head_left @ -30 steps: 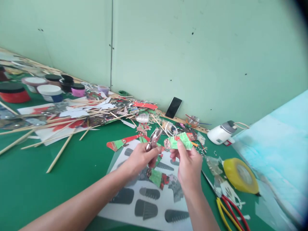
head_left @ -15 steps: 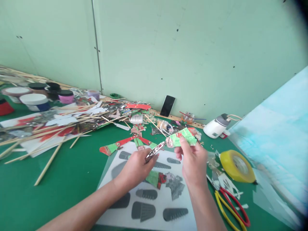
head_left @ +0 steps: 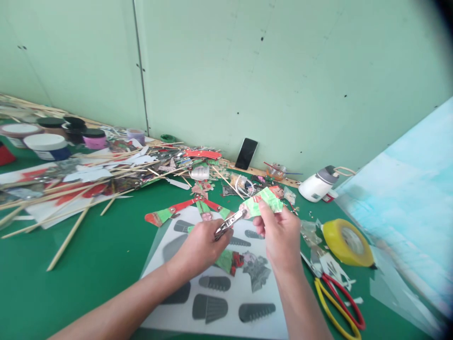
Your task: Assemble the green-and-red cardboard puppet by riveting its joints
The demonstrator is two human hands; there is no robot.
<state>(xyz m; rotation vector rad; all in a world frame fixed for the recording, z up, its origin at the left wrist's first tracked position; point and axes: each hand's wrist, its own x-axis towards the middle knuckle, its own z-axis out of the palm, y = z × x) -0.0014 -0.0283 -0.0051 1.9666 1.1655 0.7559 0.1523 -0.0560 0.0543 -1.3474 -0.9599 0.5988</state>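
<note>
In the head view, the left hand (head_left: 203, 243) was wrapped around a shiny metal plier-like tool (head_left: 226, 225), its tip pointing toward the right hand. The right hand (head_left: 281, 231) pinched a flat green-and-red piece (head_left: 272, 197), thumb on top, just beyond and between the hands. The tool's tip met or overlapped the piece's rounded end; whether it gripped there was too small to tell. The piece looked light, thin and card-like, probably bendable and a little slick on its glossy face; its broad end, where the thumb pressed, seemed the best hold, with a squeeze soft enough not to crease it. Below the hands, a sheet printed with dark shapes (head_left: 233, 296) covered part of the green table (head_left: 35, 293). Beyond the left hand lay a jointed red-and-green figure (head_left: 202, 207); right of the right hand, scissors (head_left: 331, 283) and a tape roll (head_left: 331, 236).
</note>
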